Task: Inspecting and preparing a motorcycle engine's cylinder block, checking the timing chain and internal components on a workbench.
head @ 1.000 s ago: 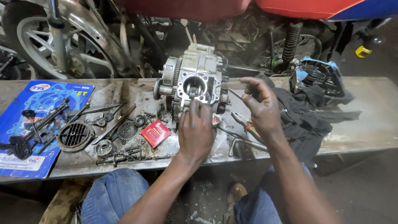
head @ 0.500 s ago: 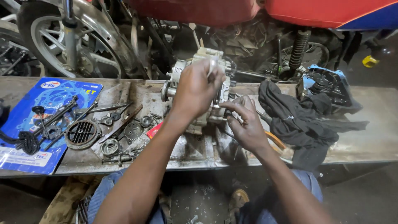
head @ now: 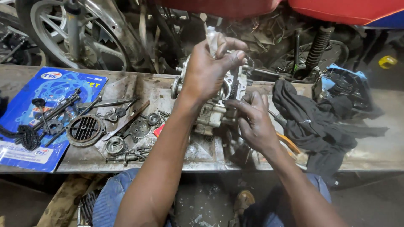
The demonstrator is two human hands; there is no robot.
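Note:
A grey metal engine head (head: 210, 110) stands on the dirty workbench (head: 378, 147) in the middle of the view. My left hand (head: 208, 69) is raised in front of its top, fingers closed around a pale crumpled cloth (head: 211, 38). My right hand (head: 250, 120) grips the engine head's lower right side. Most of the engine head is hidden behind both hands.
Left of the engine lie a round finned cover (head: 85, 129), a small gear (head: 139, 127), bolts, rods and a blue gasket packet (head: 31, 111). A black cloth (head: 311, 120) and a blue-edged black part (head: 345, 86) sit right. A motorcycle wheel (head: 75, 29) stands behind.
My left hand rose from the engine's front opening to its top, holding the cloth. My right hand moved in from the right and took hold of the engine's side.

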